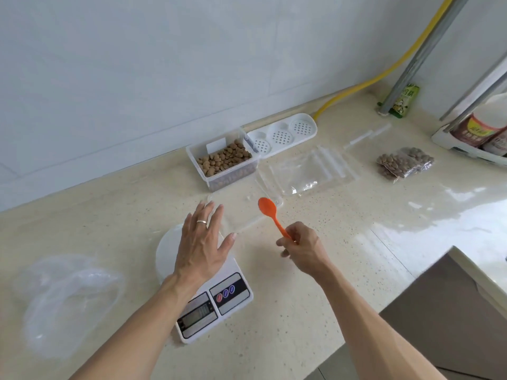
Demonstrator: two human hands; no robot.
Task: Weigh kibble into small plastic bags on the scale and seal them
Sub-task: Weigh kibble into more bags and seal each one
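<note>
A white digital scale (219, 300) sits on the beige counter near me. My left hand (203, 242) hovers flat over its round pan, fingers straight, reaching toward an empty clear bag (241, 212) lying just beyond the scale. My right hand (303, 246) grips the handle of an orange spoon (270, 212), its bowl pointing away from me. Farther back stands a clear tub of brown kibble (223, 161). Flat empty zip bags (304, 171) lie to the tub's right. Filled kibble bags (403, 164) lie at the far right.
The tub's white perforated lid (282, 135) lies behind the bags by the wall. A crumpled clear plastic bag (68, 297) is at the left. A yellow hose (370, 80), a green packet (404, 101) and a rack with jars (482, 133) stand at the back right. The counter edge drops off at the lower right.
</note>
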